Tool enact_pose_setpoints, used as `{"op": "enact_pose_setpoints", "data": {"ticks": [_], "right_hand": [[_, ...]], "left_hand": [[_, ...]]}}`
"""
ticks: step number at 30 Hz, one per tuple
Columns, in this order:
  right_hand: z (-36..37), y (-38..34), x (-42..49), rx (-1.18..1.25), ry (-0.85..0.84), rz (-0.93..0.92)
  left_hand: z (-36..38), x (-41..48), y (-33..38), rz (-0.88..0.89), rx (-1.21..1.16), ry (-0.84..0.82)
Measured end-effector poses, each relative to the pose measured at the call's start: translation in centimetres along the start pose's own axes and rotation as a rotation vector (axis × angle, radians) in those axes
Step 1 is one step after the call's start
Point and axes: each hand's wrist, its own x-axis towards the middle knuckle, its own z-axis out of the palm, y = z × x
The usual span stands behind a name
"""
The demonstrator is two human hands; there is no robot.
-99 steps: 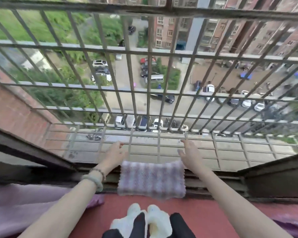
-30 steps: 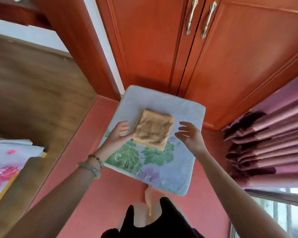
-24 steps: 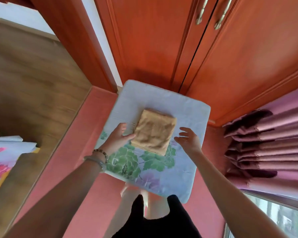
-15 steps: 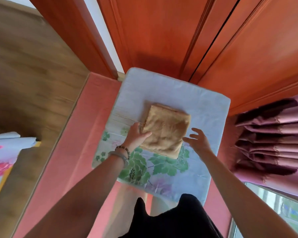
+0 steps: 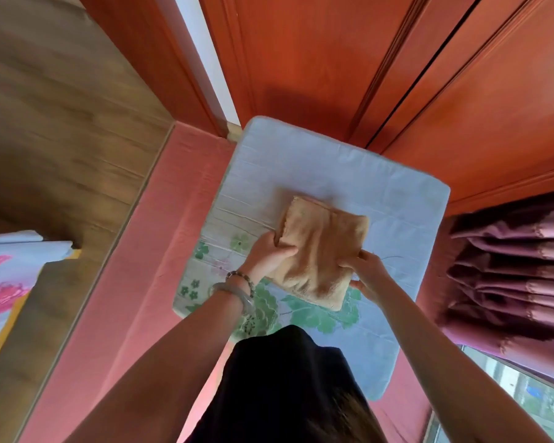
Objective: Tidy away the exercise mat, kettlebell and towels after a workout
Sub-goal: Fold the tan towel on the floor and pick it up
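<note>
Below the red cupboard doors [image 5: 333,59] at 12 o'clock lies a flowery cushion [image 5: 301,161], and at its middle my left hand [image 5: 266,257] at 9 o'clock and right hand [image 5: 370,276] at 4 o'clock squeeze the folded tan towel [image 5: 323,251].

1. A room in a home, most likely a bedroom, seen from above.
2. Tall red-brown wooden cupboard doors [image 5: 333,59] fill the far side, above a wood-grain floor [image 5: 61,107].
3. Gathered mauve curtains [image 5: 509,266] hang at the right beside a window [image 5: 525,404] with greenery outside.
4. Floral-printed bedding [image 5: 7,276] shows at the left edge, near a pink cloth-covered ledge [image 5: 135,282].
</note>
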Motion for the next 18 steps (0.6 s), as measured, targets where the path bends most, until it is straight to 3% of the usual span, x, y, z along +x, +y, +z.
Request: {"op": "enact_pose_setpoints", "data": {"ticks": [7, 18], "right_hand": [[1.0, -5.1, -9.3, -0.02, -0.261, -0.226], [14.3, -10.8, -19.5, -0.363, -0.516, -0.515]], "left_hand": [[-5.1, -7.9, 2.9, 0.128, -0.129, 0.057], [-16.4, -22.5, 1.5, 0.259, -0.414, 0.451]]}}
